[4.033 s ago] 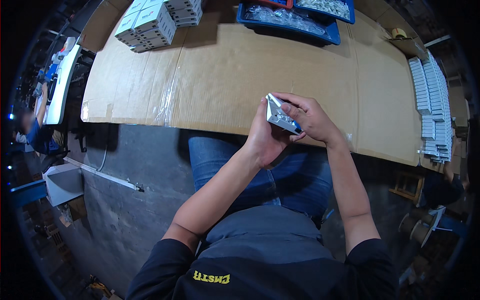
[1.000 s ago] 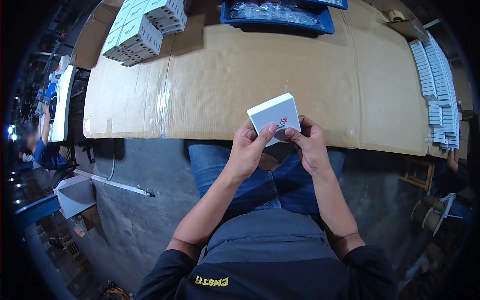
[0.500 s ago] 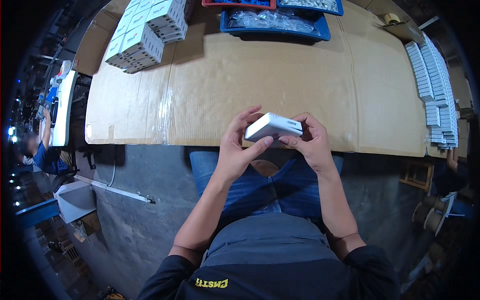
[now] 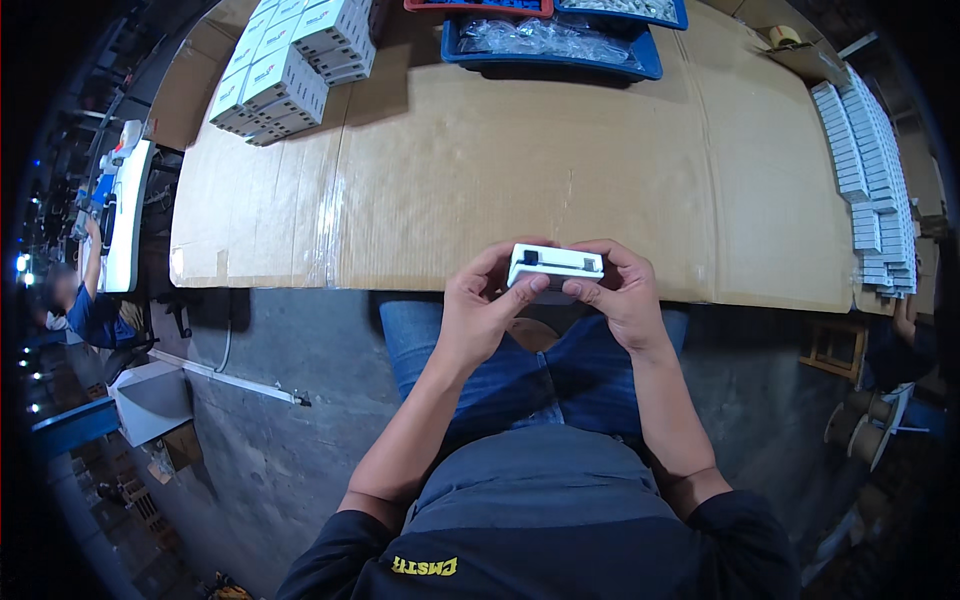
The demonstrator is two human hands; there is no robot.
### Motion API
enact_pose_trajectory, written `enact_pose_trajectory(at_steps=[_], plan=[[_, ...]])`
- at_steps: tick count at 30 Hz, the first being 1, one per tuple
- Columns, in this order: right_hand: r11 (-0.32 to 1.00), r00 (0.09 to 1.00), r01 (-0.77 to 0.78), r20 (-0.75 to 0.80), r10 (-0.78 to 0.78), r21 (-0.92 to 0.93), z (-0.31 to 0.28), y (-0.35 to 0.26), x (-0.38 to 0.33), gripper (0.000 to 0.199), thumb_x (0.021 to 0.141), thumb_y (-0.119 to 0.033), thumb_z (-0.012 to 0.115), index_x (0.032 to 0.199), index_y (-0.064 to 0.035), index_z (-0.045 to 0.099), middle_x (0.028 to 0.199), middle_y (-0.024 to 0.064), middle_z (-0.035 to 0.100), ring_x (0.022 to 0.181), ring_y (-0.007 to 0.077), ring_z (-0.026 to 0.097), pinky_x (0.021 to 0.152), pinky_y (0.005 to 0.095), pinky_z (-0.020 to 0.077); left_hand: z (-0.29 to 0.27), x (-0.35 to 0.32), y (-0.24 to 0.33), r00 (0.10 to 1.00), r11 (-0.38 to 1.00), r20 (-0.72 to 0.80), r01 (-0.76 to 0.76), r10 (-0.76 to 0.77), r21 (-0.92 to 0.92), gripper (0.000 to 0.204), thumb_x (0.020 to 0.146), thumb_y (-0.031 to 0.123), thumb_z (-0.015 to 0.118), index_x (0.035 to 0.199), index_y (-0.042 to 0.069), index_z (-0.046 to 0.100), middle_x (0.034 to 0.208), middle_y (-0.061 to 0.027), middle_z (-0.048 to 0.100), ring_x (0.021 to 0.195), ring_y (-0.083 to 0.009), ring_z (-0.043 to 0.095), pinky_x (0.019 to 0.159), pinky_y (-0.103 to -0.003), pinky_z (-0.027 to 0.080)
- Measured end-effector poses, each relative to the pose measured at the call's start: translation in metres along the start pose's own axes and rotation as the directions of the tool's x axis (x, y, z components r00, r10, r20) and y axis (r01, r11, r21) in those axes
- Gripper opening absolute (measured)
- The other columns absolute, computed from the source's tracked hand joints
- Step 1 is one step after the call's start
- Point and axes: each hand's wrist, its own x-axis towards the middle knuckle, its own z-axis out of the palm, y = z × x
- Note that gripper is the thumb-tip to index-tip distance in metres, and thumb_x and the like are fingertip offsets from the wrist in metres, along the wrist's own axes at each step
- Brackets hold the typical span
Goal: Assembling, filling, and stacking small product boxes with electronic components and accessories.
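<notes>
A small white box (image 4: 553, 262) is held between both my hands, just above the near edge of the cardboard-covered table. One long narrow side faces up, with a dark square mark at its left, a small mark at its right and a dark line along it. My left hand (image 4: 484, 300) is closed on the box's left end, thumb on the near side. My right hand (image 4: 628, 292) grips the right end the same way. The far fingers of both hands are partly hidden behind the box.
Stacked white boxes (image 4: 275, 85) stand at the far left of the table (image 4: 480, 170). A blue tray (image 4: 650, 62) of clear plastic pieces, a red tray (image 4: 478, 8) and another blue tray lie at the back. More white boxes (image 4: 868, 180) line the right. A person (image 4: 95, 310) works at far left.
The box has been turned so that its long narrow side faces up. My left fingers, raised before, are now wrapped on its left end.
</notes>
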Motion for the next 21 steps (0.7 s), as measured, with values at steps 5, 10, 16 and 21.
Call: enact_pose_trajectory(at_steps=[5,10,16,21], plan=[[0.992,0.997,0.082,-0.005,-0.082,0.091,0.007,-0.003,0.001,0.039,0.086,-0.004,0.085,0.122,0.0007,0.070,0.110,0.0064,0.075,0.104,0.0141,0.071,0.095,0.0300,0.0578,0.004,-0.001,0.003,0.999,0.993,0.015,-0.031,0.033,-0.114,0.035,0.095,0.008,0.078,0.126,-0.002,0.066,0.120,-0.0134,0.074,0.111,-0.0165,0.069,0.098,-0.031,0.056],[0.982,0.983,0.183,0.026,-0.184,0.043,0.009,-0.007,-0.001,0.038,0.086,-0.002,0.084,0.121,0.0014,0.070,0.111,0.0071,0.075,0.106,0.0143,0.070,0.095,0.0297,0.0574,0.005,-0.004,0.002,0.998,0.986,0.016,-0.064,0.068,-0.152,0.032,0.095,0.007,0.077,0.124,-0.002,0.066,0.123,-0.0150,0.073,0.112,-0.0182,0.069,0.098,-0.032,0.056],[0.972,0.975,0.222,0.008,-0.222,-0.078,0.011,-0.008,-0.005,0.036,0.087,0.000,0.082,0.121,0.0034,0.070,0.111,0.0081,0.075,0.105,0.0142,0.070,0.094,0.0289,0.0569,0.005,-0.004,-0.003,0.998,0.989,0.021,-0.063,0.066,-0.131,0.035,0.096,0.009,0.076,0.126,-0.002,0.063,0.125,-0.0167,0.072,0.115,-0.0210,0.069,0.102,-0.034,0.054],[0.967,0.974,0.228,0.012,-0.228,-0.111,0.008,-0.006,-0.004,0.031,0.089,-0.002,0.081,0.118,0.0031,0.071,0.110,0.0079,0.075,0.103,0.0140,0.070,0.093,0.0289,0.0570,0.005,-0.006,-0.008,0.999,0.992,0.008,-0.053,0.054,-0.117,0.034,0.097,0.009,0.075,0.127,-0.002,0.062,0.128,-0.0173,0.071,0.118,-0.0213,0.067,0.104,-0.035,0.053]])
